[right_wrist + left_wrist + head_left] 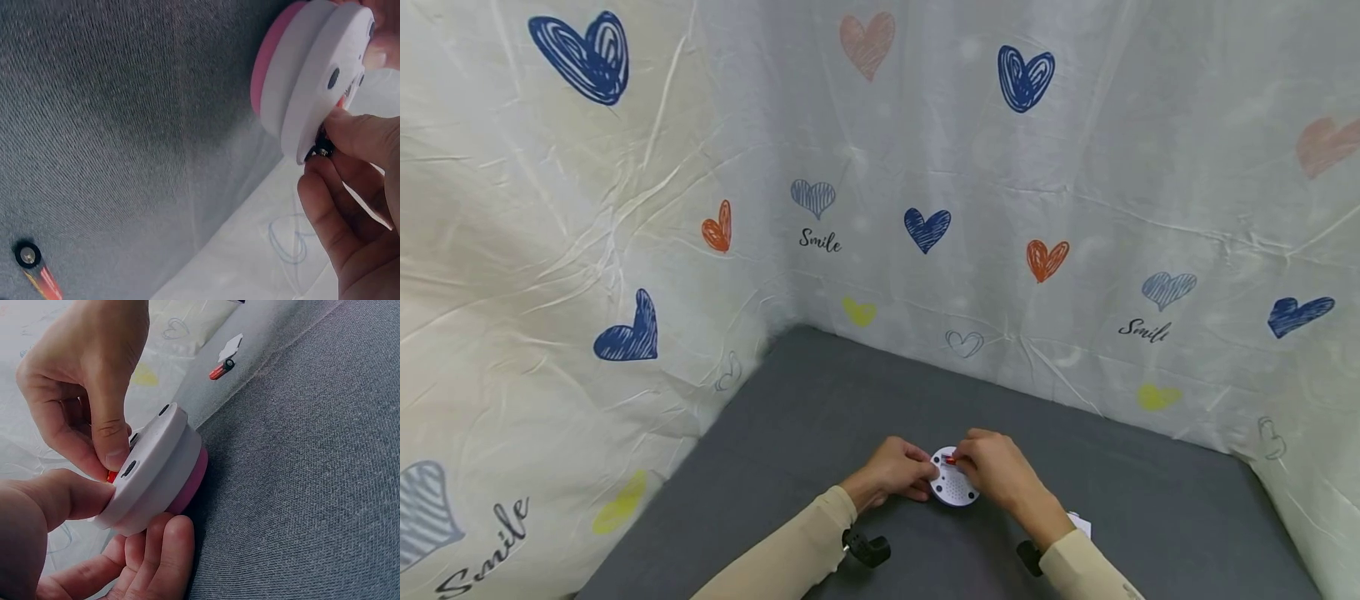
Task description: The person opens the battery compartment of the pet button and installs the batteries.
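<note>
A round white device (956,490) with a pink layer underneath (193,478) lies on the grey table, its face with small holes and dark round feet turned up. My left hand (893,472) grips it at the left rim, thumb on the upper face and fingers along the side. My right hand (996,469) pinches a red battery (950,460) at a slot in that face. In the right wrist view a black battery end (322,150) with a metal tip shows between thumb and fingers. How far the battery sits in the slot is hidden by the fingers.
Another red battery (221,369) with a black end lies on the table, right of the device. Beside it is a small white piece (231,347), partly behind my right forearm in the head view. A white curtain (880,167) printed with hearts borders the table.
</note>
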The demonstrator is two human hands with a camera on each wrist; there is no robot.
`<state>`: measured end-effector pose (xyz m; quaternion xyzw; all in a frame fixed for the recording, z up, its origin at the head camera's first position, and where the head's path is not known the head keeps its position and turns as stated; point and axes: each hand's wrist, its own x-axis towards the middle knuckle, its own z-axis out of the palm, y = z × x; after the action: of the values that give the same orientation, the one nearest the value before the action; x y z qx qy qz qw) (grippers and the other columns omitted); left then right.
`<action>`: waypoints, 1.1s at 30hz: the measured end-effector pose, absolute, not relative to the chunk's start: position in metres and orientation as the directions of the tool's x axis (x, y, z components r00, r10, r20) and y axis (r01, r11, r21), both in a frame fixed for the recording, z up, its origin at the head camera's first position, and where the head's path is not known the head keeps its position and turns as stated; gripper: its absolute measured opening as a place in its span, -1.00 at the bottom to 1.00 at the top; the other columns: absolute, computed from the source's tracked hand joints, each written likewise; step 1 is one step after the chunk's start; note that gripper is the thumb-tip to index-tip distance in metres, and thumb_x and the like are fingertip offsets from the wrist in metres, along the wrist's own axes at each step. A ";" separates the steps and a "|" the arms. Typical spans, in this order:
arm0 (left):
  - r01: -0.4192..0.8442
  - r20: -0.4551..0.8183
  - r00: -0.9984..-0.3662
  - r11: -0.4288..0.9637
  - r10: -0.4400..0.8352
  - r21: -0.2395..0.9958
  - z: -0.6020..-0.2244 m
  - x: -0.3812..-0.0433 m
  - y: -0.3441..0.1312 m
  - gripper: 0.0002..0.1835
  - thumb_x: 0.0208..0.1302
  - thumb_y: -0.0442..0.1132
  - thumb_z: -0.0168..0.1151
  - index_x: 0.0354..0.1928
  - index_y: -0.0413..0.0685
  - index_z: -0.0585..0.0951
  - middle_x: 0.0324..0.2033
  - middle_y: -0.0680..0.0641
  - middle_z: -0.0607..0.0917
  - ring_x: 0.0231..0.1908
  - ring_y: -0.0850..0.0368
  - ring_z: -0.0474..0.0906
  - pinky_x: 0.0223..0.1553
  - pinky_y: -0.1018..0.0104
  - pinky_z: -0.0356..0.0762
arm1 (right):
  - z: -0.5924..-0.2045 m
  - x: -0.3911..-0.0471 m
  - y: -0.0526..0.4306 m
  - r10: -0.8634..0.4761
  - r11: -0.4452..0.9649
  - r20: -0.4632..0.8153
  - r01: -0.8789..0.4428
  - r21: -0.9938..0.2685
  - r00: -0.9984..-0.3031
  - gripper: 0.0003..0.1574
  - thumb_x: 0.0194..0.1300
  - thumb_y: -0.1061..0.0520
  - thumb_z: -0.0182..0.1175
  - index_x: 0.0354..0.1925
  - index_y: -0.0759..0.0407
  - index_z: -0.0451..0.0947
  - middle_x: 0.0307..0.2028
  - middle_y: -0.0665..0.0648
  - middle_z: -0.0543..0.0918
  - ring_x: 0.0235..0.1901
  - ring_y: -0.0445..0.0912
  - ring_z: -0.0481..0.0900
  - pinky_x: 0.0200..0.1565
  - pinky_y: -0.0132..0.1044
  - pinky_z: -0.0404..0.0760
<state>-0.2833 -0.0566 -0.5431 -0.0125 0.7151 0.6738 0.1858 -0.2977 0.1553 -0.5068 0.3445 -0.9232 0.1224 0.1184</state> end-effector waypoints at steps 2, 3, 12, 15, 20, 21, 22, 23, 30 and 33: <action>-0.270 -0.285 -0.930 0.095 0.232 0.958 -0.543 -0.283 -0.057 -0.75 0.33 -0.44 0.43 0.01 -0.42 0.74 -0.32 -0.20 0.84 -0.42 0.09 0.81 -0.29 0.18 0.90 | -0.509 -0.298 0.154 -0.602 0.737 0.314 -0.662 -0.137 -0.734 -0.92 0.29 0.26 0.55 -0.29 0.09 0.85 -0.39 -0.06 0.67 -0.38 -0.13 0.70 -0.34 -0.28 0.74; -0.269 -0.285 -0.930 0.098 0.231 0.958 -0.543 -0.284 -0.057 -0.75 0.33 -0.44 0.44 0.01 -0.41 0.74 -0.32 -0.19 0.84 -0.42 0.09 0.81 -0.30 0.18 0.90 | -0.509 -0.297 0.154 -0.597 0.740 0.319 -0.659 -0.134 -0.736 -0.91 0.29 0.26 0.55 -0.30 0.08 0.85 -0.39 -0.07 0.67 -0.38 -0.13 0.69 -0.34 -0.28 0.74; -0.269 -0.290 -0.930 0.121 0.224 0.956 -0.540 -0.284 -0.056 -0.82 0.33 -0.45 0.46 -0.07 -0.38 0.78 -0.33 -0.18 0.84 -0.44 0.11 0.80 -0.30 0.18 0.90 | -0.516 -0.295 0.151 -0.575 0.745 0.377 -0.655 -0.125 -0.726 -0.86 0.23 0.32 0.57 -0.30 0.09 0.87 -0.39 -0.04 0.68 -0.36 -0.11 0.70 -0.32 -0.26 0.76; -0.266 -0.287 -0.930 0.119 0.229 0.957 -0.540 -0.284 -0.056 -0.84 0.32 -0.46 0.46 -0.09 -0.38 0.78 -0.34 -0.18 0.84 -0.44 0.10 0.80 -0.30 0.19 0.90 | -0.518 -0.294 0.150 -0.571 0.744 0.394 -0.657 -0.123 -0.720 -0.84 0.19 0.34 0.59 -0.30 0.12 0.87 -0.40 -0.02 0.69 -0.36 -0.10 0.71 -0.33 -0.25 0.76; -0.265 -0.287 -0.928 0.120 0.237 0.957 -0.540 -0.285 -0.055 -0.84 0.32 -0.46 0.46 -0.09 -0.38 0.78 -0.33 -0.19 0.84 -0.43 0.09 0.81 -0.30 0.18 0.90 | -0.521 -0.293 0.147 -0.560 0.739 0.430 -0.662 -0.129 -0.708 -0.81 0.14 0.37 0.60 -0.32 0.12 0.87 -0.43 -0.02 0.68 -0.39 -0.11 0.69 -0.35 -0.28 0.74; -0.265 -0.288 -0.928 0.124 0.237 0.956 -0.540 -0.286 -0.055 -0.83 0.32 -0.46 0.46 -0.08 -0.37 0.78 -0.32 -0.19 0.84 -0.43 0.09 0.81 -0.29 0.18 0.90 | -0.521 -0.293 0.147 -0.558 0.735 0.438 -0.665 -0.134 -0.705 -0.81 0.14 0.36 0.61 -0.33 0.11 0.87 -0.44 -0.02 0.67 -0.39 -0.11 0.69 -0.35 -0.29 0.74; -0.265 -0.290 -0.928 0.132 0.236 0.955 -0.540 -0.286 -0.055 -0.83 0.32 -0.45 0.47 -0.07 -0.37 0.78 -0.32 -0.18 0.84 -0.42 0.09 0.81 -0.29 0.18 0.90 | -0.522 -0.293 0.146 -0.558 0.730 0.444 -0.670 -0.139 -0.701 -0.81 0.14 0.36 0.61 -0.33 0.11 0.87 -0.44 -0.02 0.67 -0.39 -0.11 0.69 -0.35 -0.29 0.75; -0.265 -0.291 -0.928 0.139 0.234 0.954 -0.540 -0.286 -0.055 -0.83 0.33 -0.44 0.47 -0.07 -0.36 0.79 -0.31 -0.18 0.83 -0.41 0.09 0.81 -0.29 0.17 0.90 | -0.523 -0.293 0.146 -0.559 0.724 0.449 -0.674 -0.143 -0.697 -0.82 0.14 0.35 0.61 -0.33 0.11 0.87 -0.44 -0.02 0.67 -0.40 -0.12 0.70 -0.36 -0.30 0.75; -0.266 -0.301 -0.929 0.175 0.216 0.948 -0.538 -0.286 -0.053 -0.86 0.36 -0.42 0.46 -0.10 -0.33 0.81 -0.32 -0.18 0.83 -0.44 0.12 0.80 -0.30 0.20 0.90 | -0.524 -0.293 0.142 -0.556 0.714 0.461 -0.681 -0.162 -0.692 -0.85 0.16 0.32 0.62 -0.34 0.10 0.87 -0.45 -0.03 0.66 -0.41 -0.12 0.69 -0.38 -0.29 0.74; -0.268 -0.304 -0.929 0.183 0.212 0.946 -0.538 -0.286 -0.053 -0.88 0.36 -0.42 0.44 -0.12 -0.33 0.81 -0.35 -0.18 0.83 -0.47 0.14 0.78 -0.31 0.22 0.89 | -0.524 -0.293 0.142 -0.558 0.711 0.455 -0.683 -0.169 -0.694 -0.85 0.17 0.33 0.61 -0.34 0.11 0.87 -0.45 -0.02 0.67 -0.40 -0.12 0.70 -0.36 -0.29 0.75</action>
<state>-0.2857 -0.0530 -0.5382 -0.0188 0.7457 0.6390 0.1879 -0.2928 0.1421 -0.5245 0.3426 -0.9054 0.1647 0.1889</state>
